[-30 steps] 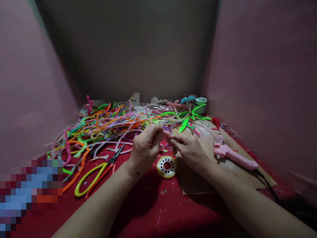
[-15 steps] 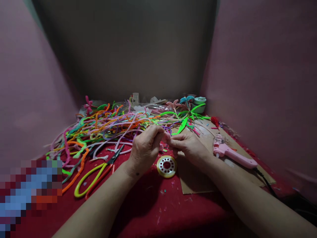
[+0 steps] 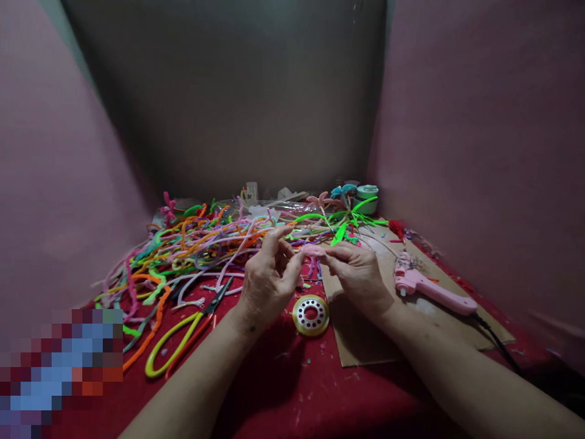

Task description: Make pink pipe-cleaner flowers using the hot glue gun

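Between my two hands is a short, fuzzy pink pipe-cleaner piece point(image 3: 313, 250), held level above the red cloth. My left hand point(image 3: 269, 277) has its thumb at the piece's left end, with the index finger raised away; the other fingers are partly hidden behind the thumb. On the opposite end, thumb and fingertips of my right hand point(image 3: 359, 274) are pinched together. Just below the hands lies a yellow-rimmed spool point(image 3: 311, 315) with a silver, perforated centre. Yellow-and-red-handled scissors point(image 3: 201, 323) rest beside my left forearm, blades pointing away.
A tangled heap of coloured pipe cleaners point(image 3: 205, 244) spreads across the back left. At right, a pink glue gun point(image 3: 434, 292) with a black cord lies on a cardboard sheet point(image 3: 365, 341). Green stems, pipe-cleaner flowers and a mint-coloured jar point(image 3: 366, 200) stand behind. Pink walls flank both sides.
My left fist has loosened, its index finger lifting, and the pink piece now shows between the hands. My right hand has moved slightly right. The whole view has shifted a little.
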The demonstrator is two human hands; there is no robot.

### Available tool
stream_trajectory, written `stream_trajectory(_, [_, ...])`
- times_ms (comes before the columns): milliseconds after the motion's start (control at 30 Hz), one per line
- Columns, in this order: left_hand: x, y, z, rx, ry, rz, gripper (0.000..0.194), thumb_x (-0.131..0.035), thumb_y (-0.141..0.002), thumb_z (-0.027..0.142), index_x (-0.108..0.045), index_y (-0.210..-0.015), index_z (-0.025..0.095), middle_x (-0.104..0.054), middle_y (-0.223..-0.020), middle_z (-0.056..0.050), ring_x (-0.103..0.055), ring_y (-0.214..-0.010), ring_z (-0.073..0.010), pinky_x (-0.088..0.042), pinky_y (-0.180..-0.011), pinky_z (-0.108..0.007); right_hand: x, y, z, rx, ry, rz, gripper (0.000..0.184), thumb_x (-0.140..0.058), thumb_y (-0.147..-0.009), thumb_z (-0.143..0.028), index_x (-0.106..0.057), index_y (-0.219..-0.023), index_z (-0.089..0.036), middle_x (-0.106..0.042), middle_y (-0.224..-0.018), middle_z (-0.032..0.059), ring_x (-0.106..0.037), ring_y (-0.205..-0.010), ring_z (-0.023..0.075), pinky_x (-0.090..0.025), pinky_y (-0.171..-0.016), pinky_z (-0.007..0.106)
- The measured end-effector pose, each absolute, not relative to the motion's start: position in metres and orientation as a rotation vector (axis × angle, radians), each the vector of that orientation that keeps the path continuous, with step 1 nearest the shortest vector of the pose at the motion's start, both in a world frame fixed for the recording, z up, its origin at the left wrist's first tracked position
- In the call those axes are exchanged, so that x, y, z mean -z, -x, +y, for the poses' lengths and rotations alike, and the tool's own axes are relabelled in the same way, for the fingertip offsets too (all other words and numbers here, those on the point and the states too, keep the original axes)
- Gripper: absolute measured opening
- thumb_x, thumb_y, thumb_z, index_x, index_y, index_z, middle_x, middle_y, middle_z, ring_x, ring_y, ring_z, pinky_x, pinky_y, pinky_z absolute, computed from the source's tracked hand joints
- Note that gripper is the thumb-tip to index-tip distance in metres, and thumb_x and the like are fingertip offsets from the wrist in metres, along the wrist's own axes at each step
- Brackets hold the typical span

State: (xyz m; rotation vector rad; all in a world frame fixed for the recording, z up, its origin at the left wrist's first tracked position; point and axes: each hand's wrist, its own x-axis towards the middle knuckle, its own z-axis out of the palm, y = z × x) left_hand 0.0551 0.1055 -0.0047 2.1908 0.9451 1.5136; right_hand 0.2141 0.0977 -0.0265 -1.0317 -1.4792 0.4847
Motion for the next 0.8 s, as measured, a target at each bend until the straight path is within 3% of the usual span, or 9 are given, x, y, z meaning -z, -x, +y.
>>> stream_trajectory(233, [0.0087, -0.0574, 0.1052, -1.426, -1.964, 0.84, 0.016, -0.056, -0.078, 0.02, -0.05, -0.093, 0.019, -0.056, -0.07, 0.002, -0.057, -0.055, -0.0087, -0.047, -0.048, -0.019, 0.032, -0.2144, 0.097, -0.054, 0.993, -1.563, 0.019, -0.053, -0.081, -0.015, -0.072, -0.082, -0.02, -0.065, -0.071, 0.0031, -0.058, -0.064, 0.0135, -0.045, -0.061, 0.024])
stream_trajectory(800, [0.0117, -0.0561, 0.106, -1.39, -1.998, 0.884, 0.006, -0.055, -0.081, 0.025, -0.053, -0.082, 0.019, -0.056, -0.053, 0.005, -0.056, -0.044, -0.009, -0.046, -0.045, -0.019, 0.0281, -0.2135, 0.0942, -0.057, 0.998, -1.611, 0.02, -0.052, -0.082, -0.015, -0.071, -0.078, -0.017, -0.064, -0.07, 0.0048, -0.057, -0.064, 0.014, -0.044, -0.061, 0.025])
